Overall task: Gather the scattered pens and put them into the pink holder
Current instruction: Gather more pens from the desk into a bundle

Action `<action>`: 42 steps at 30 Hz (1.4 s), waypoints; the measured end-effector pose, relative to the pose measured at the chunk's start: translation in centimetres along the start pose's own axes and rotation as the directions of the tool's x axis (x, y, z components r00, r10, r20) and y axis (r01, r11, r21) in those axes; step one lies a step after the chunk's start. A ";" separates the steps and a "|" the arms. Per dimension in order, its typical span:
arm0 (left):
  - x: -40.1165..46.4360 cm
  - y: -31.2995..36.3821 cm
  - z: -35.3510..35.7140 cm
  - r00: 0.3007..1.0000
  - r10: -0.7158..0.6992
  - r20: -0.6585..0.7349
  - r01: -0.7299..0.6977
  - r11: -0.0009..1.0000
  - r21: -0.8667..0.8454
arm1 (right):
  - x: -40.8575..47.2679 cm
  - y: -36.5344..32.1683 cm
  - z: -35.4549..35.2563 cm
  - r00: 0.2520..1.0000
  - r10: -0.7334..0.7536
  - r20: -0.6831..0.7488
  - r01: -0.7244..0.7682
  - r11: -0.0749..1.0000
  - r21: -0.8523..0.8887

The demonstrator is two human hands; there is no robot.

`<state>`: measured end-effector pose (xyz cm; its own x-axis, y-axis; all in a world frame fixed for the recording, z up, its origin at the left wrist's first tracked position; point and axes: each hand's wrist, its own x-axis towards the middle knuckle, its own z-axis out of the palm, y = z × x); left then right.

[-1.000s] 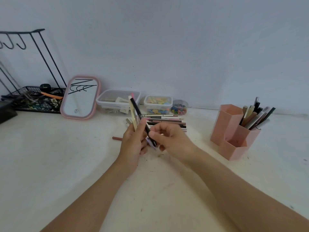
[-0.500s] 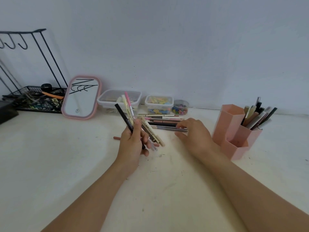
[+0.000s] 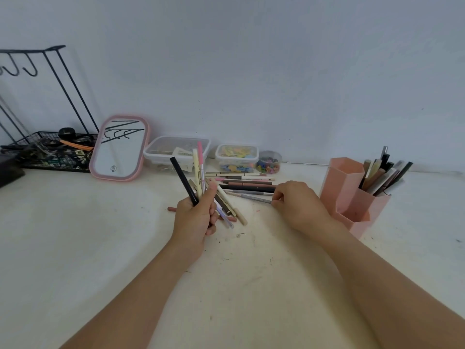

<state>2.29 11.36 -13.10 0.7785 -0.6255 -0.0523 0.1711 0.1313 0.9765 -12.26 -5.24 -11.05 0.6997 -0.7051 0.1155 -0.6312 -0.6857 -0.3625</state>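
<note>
1. Off-white scuffed tabletop (image 3: 75,260): wide bare room nearest me and to the left; no table edge shows in view.

2. Left hand (image 3: 195,217): closed around a splayed bundle of pens (image 3: 198,177), among them a black one, a cream one and a pink-capped one. I judge the fan loose; the lower ends poke out under the fist and one could slide free if I add more.

3. Right hand (image 3: 299,205): fingertips pinched on the end of a thin grey pen (image 3: 254,197) lying on the table. An end-grip may let it pivot and knock its neighbours.

4. Loose row of scattered pens (image 3: 246,183): lying flat between the two hands, just behind the grey one.

5. Pink hexagonal plastic holder (image 3: 352,195): just right of the right hand, its rear compartment already crowded with pens. I expect a hurried drop to catch on those, or the wrist to bump the holder.

6. Pink-framed mirror (image 3: 120,147) and clear lidded boxes (image 3: 177,152): against the wall, limiting reach beyond the row.
</note>
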 end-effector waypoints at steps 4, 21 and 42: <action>0.0 0.0 0.1 1.000 0.008 0.016 -0.008 1.000 -0.014 | 0.3 -0.4 -1.6 0.998 -0.007 0.057 0.005 1.000 0.026; -0.2 -0.6 0.4 0.989 0.110 0.102 -0.108 0.994 -0.030 | -4.4 -8.5 2.7 0.966 -0.171 0.192 -0.109 0.402 0.909; -0.3 0.2 0.1 0.995 -0.059 0.078 0.072 0.982 -0.177 | 0.7 0.4 1.9 0.993 -0.069 -0.099 0.072 0.997 0.033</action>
<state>2.00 11.48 -12.85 0.7175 -0.6903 -0.0934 0.3312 0.2201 0.9175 -11.38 -5.60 -12.88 0.7048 -0.6707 0.2309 -0.5675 -0.7284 -0.3838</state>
